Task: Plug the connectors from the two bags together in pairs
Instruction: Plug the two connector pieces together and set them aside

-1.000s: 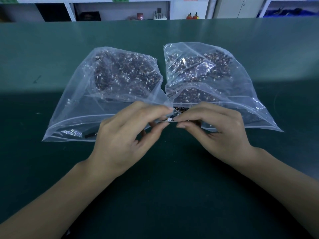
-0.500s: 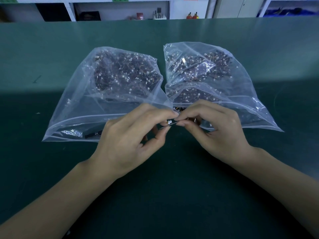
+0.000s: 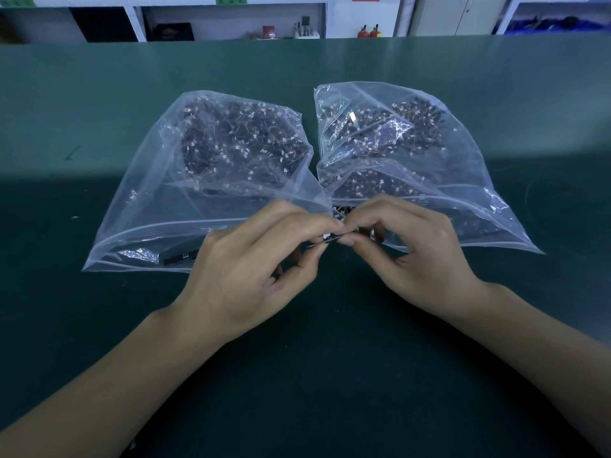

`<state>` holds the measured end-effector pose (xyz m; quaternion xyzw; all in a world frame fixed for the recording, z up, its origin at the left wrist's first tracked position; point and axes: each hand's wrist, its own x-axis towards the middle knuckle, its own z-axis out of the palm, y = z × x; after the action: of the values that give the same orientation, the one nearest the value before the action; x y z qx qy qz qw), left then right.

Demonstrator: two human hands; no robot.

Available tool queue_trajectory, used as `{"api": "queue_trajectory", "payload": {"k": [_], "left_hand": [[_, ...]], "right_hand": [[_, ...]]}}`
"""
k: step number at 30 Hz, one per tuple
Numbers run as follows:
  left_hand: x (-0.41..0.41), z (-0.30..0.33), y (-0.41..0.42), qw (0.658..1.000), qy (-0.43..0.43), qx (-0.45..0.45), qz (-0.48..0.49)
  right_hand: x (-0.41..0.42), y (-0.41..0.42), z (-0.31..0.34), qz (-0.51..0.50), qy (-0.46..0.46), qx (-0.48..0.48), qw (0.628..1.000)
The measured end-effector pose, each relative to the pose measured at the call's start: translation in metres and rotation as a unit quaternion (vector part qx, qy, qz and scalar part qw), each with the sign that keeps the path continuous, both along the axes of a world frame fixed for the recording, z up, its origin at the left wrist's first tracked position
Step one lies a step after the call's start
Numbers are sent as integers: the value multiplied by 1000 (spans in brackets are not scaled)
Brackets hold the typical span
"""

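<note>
Connectors [image 3: 330, 239], small and pale, lie pinched between both sets of fingertips, long axis running hand to hand. Left hand [image 3: 254, 269] and right hand [image 3: 416, 256] each grasp one end, equally near; both bags [image 3: 198, 180] lie just beyond the grip.

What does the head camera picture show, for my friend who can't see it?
A person's left hand and right hand pinch tiny wired connectors together between their fingertips, over a dark green table. Behind the hands lie two clear zip bags, the left bag and the right bag, both full of small wired connectors.
</note>
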<state>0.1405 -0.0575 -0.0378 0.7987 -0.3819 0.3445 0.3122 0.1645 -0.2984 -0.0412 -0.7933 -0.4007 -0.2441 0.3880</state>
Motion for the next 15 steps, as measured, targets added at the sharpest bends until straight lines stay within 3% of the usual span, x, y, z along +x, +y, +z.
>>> {"api": "queue_trajectory", "payload": {"k": [15], "left_hand": [[1,-2,3,999,31,26,16]], "right_hand": [[0,0,1,4,-8,-27,1000]]}}
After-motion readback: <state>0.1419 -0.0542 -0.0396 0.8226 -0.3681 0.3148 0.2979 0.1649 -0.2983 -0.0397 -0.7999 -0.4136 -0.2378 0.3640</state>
